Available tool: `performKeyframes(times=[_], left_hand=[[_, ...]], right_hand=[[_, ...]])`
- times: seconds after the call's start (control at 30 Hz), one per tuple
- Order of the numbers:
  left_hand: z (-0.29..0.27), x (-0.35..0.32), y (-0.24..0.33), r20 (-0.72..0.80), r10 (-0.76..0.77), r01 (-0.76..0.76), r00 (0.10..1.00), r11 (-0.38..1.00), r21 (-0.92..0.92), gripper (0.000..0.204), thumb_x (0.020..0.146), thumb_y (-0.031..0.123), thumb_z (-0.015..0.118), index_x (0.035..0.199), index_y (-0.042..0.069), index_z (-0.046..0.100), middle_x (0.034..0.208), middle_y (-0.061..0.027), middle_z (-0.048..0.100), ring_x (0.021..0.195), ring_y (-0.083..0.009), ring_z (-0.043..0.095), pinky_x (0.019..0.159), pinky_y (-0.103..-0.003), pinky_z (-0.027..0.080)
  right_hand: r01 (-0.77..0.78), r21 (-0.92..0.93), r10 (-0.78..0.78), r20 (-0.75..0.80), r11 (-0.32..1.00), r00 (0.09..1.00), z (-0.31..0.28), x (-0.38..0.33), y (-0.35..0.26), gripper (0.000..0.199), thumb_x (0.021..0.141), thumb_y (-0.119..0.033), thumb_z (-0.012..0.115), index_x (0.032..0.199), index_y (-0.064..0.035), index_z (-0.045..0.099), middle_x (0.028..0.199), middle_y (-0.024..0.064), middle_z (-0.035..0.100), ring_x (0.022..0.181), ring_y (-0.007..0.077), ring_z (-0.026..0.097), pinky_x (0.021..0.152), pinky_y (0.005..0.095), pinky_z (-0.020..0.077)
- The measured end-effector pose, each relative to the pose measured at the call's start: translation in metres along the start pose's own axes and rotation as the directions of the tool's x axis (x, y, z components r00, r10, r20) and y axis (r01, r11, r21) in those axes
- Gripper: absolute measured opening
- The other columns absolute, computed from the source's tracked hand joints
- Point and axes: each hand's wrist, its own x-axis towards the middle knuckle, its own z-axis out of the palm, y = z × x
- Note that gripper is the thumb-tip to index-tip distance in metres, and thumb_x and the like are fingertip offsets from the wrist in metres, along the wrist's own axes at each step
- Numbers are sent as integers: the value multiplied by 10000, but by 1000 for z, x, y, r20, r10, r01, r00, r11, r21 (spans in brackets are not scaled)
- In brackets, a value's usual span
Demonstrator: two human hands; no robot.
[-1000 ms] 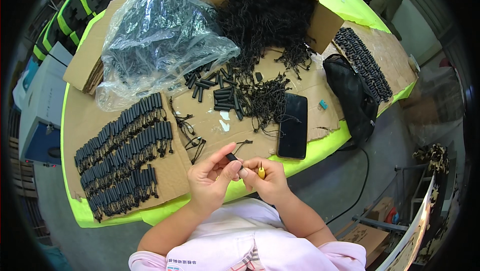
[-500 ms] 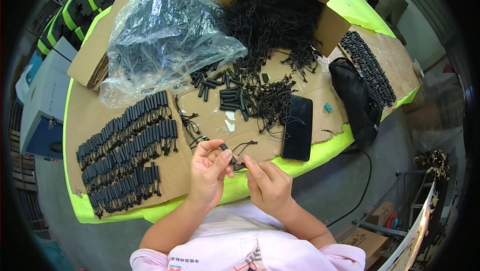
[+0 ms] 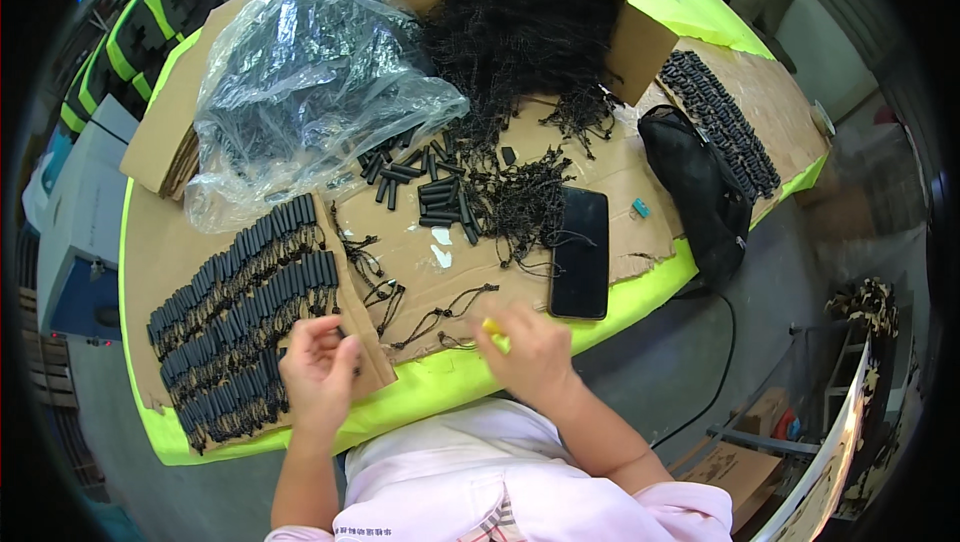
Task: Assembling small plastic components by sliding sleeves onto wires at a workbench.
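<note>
My left hand (image 3: pixel 318 372) is closed on a short black tube (image 3: pixel 341 333), beside the right edge of the tube rows; most of the tube is hidden by my fingers. Those rows of black tubes with knotted cords (image 3: pixel 245 307) lie on a cardboard sheet at the left. My right hand (image 3: pixel 525 350) hovers over the table's front edge, smeared by motion. A bright yellow patch shows among its fingers, and I cannot tell whether it is a held thing or the cloth. Near it, a loose knotted black cord (image 3: pixel 437 316) lies on the cardboard.
Loose black tubes (image 3: pixel 437 204) and a tangle of cords (image 3: pixel 525 197) lie mid-table. A phone (image 3: pixel 580 254) and a black pouch (image 3: pixel 697 182) are on the right. Behind stand a clear plastic bag (image 3: pixel 310 92) and an open carton (image 3: pixel 640 47) of black cords.
My left hand has moved left to the tube rows with the tube. The right hand has parted from it and shifted slightly right and down. The view has shifted a little.
</note>
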Motion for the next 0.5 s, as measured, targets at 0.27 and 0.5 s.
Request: performKeyframes(times=[0.27, 0.5], left_hand=[[-23, 2, -11, 75, 299, -235, 951, 545, 805, 176, 727, 45, 629, 896, 25, 584, 750, -90, 501, 662, -255, 526, 587, -352, 432], [43, 31, 24, 250, 495, -517, 832, 527, 674, 199, 714, 106, 671, 890, 45, 601, 804, -94, 532, 746, -255, 548, 611, -353, 453]], right_hand=[[-122, -313, 92, -110, 942, 990, 8, 32, 47, 109, 700, -143, 650, 733, -80, 567, 772, 69, 505, 558, 213, 571, 471, 319, 463], [-37, -358, -58, -251, 933, 966, 9, 14, 57, 105, 639, -103, 633, 693, -87, 545, 790, 37, 548, 552, 174, 534, 477, 286, 423]])
